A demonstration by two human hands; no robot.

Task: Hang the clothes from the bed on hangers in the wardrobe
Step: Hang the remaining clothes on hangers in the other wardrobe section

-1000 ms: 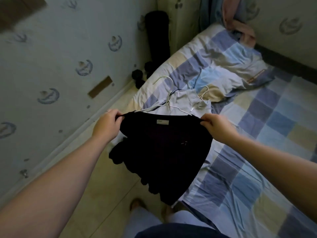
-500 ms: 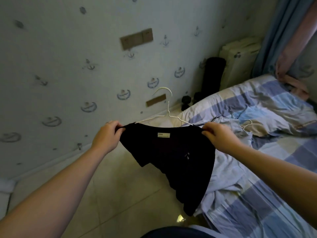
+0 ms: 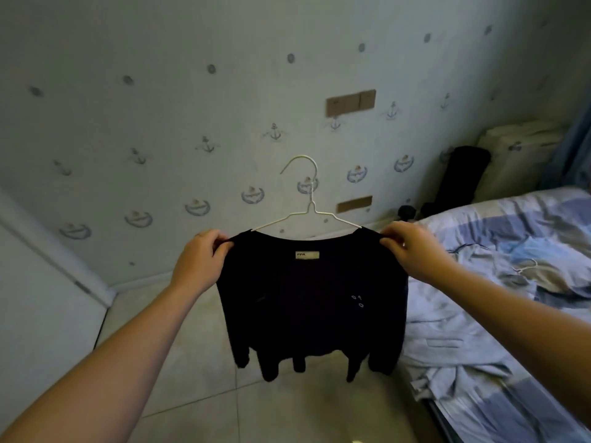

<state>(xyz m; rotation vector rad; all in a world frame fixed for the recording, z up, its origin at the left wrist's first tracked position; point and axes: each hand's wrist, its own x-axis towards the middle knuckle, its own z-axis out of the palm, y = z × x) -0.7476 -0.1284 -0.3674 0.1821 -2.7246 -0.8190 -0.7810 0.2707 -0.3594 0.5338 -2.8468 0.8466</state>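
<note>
Holding a black top [image 3: 310,308] on a white wire hanger [image 3: 308,199] above the floor, beside the bed's [image 3: 511,225] edge.
Left hand [image 3: 200,260] and right hand [image 3: 412,251] each pinch a shoulder; keeping both level should stop the top sliding off before the wardrobe.

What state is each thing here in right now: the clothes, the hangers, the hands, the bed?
Black top: held up in the air, hanging straight.
Hanger: inside the top's neck, hook upright and free.
Left grip: hand pinches one shoulder of the top.
Right grip: hand pinches the other shoulder.
Bed: cover rumpled.
Pale garment: crumpled on the bed, not hung.
Spare hanger: lying on the bed.
</note>
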